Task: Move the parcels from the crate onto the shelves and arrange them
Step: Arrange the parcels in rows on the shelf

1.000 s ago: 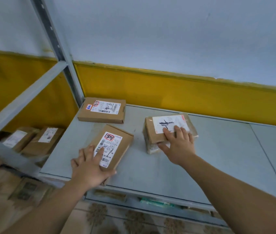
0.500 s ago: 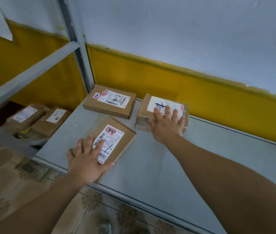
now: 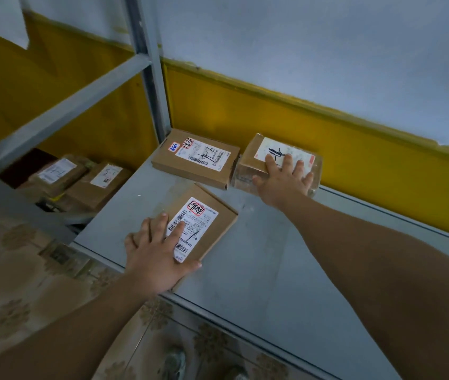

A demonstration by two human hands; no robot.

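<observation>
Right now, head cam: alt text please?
Two bare hands press flat on cardboard parcels on a grey metal shelf: left hand on the front parcel, right hand on the taped parcel beside a third parcel.

I counted three parcels on the grey shelf (image 3: 272, 270): one box (image 3: 212, 229) under the fingers of my left hand (image 3: 157, 256), a taped one (image 3: 248, 163) under my right hand (image 3: 283, 185), and a third box (image 3: 196, 160) just left of my right fingertips. Two more parcels (image 3: 80, 179) lay on the lower shelf, well to the left of my left fingers. That made five parcels, two hands, two shelves.
</observation>
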